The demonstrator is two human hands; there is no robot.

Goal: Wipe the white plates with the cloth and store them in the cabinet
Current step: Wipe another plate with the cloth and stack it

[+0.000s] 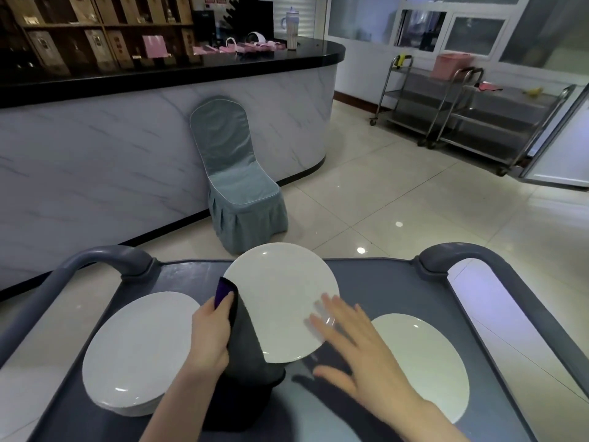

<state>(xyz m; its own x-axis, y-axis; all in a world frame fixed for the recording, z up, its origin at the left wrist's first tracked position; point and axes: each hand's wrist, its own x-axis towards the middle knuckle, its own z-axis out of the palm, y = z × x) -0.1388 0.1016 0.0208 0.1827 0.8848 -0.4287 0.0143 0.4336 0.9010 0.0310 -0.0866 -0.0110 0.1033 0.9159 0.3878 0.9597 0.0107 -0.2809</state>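
Note:
A white plate point(280, 291) is held tilted above the grey cart top point(382, 288). My left hand point(210, 336) grips its left edge through a dark grey cloth point(248, 352) that hangs down under the plate. My right hand point(353, 349) is spread flat with straight fingers at the plate's lower right edge, its fingertips blurred over the rim. A stack of white plates point(137, 349) lies on the cart at the left. A single white plate point(427, 362) lies on the cart at the right.
The cart has grey handles at its far left point(108, 253) and far right point(471, 253) corners. A chair with a grey-blue cover point(236, 180) stands against a marble-fronted counter point(95, 173). Steel trolleys point(462, 113) stand at the back right on the tiled floor.

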